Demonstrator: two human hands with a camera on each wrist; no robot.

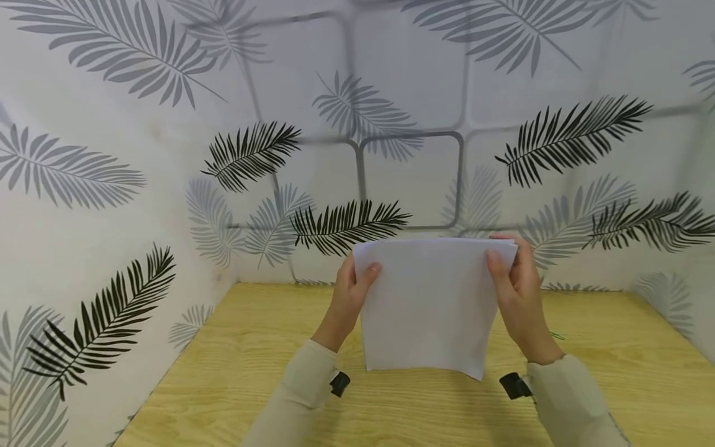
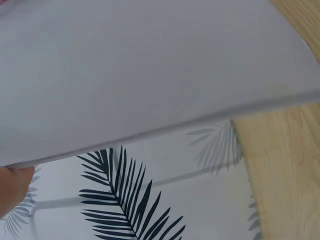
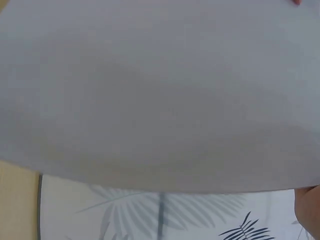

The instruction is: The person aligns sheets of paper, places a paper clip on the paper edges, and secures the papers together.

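Note:
White paper [image 1: 427, 304], perhaps more than one sheet, hangs upright above the table between both hands. My left hand [image 1: 349, 295] pinches its upper left side, thumb on the near face and fingers behind. On the upper right corner, my right hand [image 1: 519, 292] grips it the same way, its fingers mostly hidden behind the paper. The blank face of the paper [image 2: 135, 70] fills much of the left wrist view, with part of the left hand [image 2: 15, 190] at the edge. In the right wrist view the paper [image 3: 160, 100] bows slightly along its lower edge.
A wood-grain table [image 1: 240, 372] lies beneath the hands. Pale sheeting with a feather-leaf print [image 1: 408, 180] stands behind it and along the sides. A small green thing [image 1: 557, 336] lies on the table beside the right wrist. Dark camera mounts [image 1: 339, 383] sit at both wrists.

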